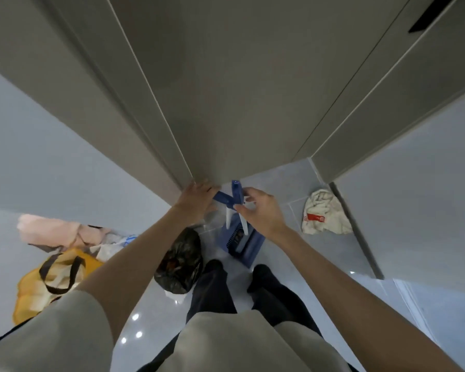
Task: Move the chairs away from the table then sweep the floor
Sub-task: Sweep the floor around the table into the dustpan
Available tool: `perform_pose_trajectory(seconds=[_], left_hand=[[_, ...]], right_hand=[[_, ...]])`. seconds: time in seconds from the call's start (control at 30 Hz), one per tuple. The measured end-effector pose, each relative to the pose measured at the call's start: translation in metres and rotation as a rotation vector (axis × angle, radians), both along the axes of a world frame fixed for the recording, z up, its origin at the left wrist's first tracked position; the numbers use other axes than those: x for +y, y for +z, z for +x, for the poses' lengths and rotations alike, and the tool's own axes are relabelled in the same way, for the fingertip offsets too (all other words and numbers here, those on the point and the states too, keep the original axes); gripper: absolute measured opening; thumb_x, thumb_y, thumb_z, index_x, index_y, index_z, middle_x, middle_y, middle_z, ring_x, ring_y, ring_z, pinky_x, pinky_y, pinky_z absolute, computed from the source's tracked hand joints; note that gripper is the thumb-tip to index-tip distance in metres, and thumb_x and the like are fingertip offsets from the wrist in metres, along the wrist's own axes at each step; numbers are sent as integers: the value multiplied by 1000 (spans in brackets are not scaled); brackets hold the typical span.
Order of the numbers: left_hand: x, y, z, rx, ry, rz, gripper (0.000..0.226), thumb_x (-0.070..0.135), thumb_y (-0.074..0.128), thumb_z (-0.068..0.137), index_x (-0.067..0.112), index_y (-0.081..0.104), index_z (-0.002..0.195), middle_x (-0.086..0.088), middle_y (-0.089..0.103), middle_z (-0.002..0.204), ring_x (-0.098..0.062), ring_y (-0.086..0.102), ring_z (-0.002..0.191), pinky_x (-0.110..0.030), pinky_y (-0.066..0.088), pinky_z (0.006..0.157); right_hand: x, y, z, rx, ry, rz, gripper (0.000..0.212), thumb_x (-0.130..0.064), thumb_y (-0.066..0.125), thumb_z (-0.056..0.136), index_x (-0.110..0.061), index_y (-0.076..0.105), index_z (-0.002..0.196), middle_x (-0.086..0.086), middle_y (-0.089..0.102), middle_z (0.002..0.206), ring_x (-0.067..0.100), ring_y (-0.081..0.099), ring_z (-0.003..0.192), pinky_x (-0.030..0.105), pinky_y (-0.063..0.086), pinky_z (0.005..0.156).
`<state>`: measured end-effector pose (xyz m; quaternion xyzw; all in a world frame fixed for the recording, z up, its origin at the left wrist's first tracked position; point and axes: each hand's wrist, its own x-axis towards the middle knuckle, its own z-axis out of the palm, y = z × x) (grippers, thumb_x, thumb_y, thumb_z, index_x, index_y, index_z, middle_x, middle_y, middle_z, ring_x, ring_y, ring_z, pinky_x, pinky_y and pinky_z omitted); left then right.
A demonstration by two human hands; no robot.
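Observation:
Two blue handles on white shafts stand in a floor corner by the grey wall. My left hand (196, 200) grips the end of the left blue handle (222, 197). My right hand (263, 210) pinches the upright blue handle (236, 191) with thumb and fingers. Below the hands, a blue dustpan (243, 244) sits on the pale tiled floor (320, 264), with the white shafts (244, 225) leading down to it. Any broom head is hidden. No chairs or table are in view.
A black plastic bag (180, 261) lies left of my feet. A yellow bag with dark straps (54, 277) and pink cloth (51, 229) lie at the left. A white rag with a red mark (325, 213) sits near the right wall. Grey wall panels (226, 89) close the corner ahead.

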<state>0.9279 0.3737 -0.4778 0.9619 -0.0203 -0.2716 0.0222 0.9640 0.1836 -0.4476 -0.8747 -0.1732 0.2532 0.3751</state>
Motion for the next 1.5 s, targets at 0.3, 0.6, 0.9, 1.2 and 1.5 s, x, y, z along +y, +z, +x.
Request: perform_pose_trajectory(seconds=[0.3,0.6,0.9,1.2,1.5], left_hand=[[0,-12,13,-10,-120,-159,34,16,41,96,6,39,128,-13,43,130,-28,40,121,-34,31,102],[26,-29,5,-87,-144,-217,26,27,39,100,5,48,111,-14,52,114,-27,49,102,-30,28,76],[2,-20,11,90,-84,-257,21,33,54,91,15,55,102,-7,66,98,-21,57,81,-27,31,61],[-37,-29,-49,23,415,-604,33,42,57,91,11,64,97,3,64,83,-17,60,83,-22,43,59],[-116,-7,-106,-134,873,-424,34,46,57,88,17,66,103,-7,70,102,-28,65,97,-34,51,78]], right_hand=[[33,-30,-23,75,-429,-22,14,-13,56,89,-6,45,96,-4,48,62,12,44,47,26,33,42],[-8,-33,-17,310,-651,-34,26,-14,57,91,-2,55,69,3,48,59,12,43,50,20,34,42],[8,-20,-33,449,-331,-187,16,-33,58,92,-18,58,85,5,60,83,24,62,85,39,53,79],[-42,5,-17,792,-708,129,31,-19,31,102,-12,61,101,14,69,100,16,60,73,28,50,69],[-71,20,-14,1105,-399,10,14,-14,62,89,-7,60,76,9,55,73,17,59,66,27,59,54]])
